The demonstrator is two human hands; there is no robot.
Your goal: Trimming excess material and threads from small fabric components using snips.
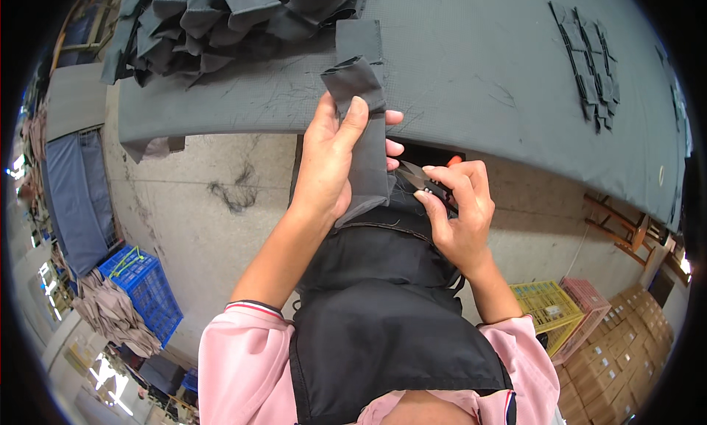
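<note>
My left hand (335,149) is closed on a dark grey fabric strip (366,163), its thumb pressed on the front and fingertips showing past the right edge. The strip's upper end folds over, and more of the same cloth lies behind it on the table. Close to the strip's right edge, my right hand (464,211) grips small thread snips (414,176) between thumb and fingers. Their pointed metal blades aim up and left, toward the strip. Much of the snips' handle is hidden by my fingers.
A grey-covered table (456,71) stands ahead, strewn with loose threads. A heap of grey fabric pieces (243,12) lies far left, neat rows of small pieces (589,64) far right. Blue crate (151,289), yellow crate (545,307) and cardboard boxes (618,351) stand on the floor.
</note>
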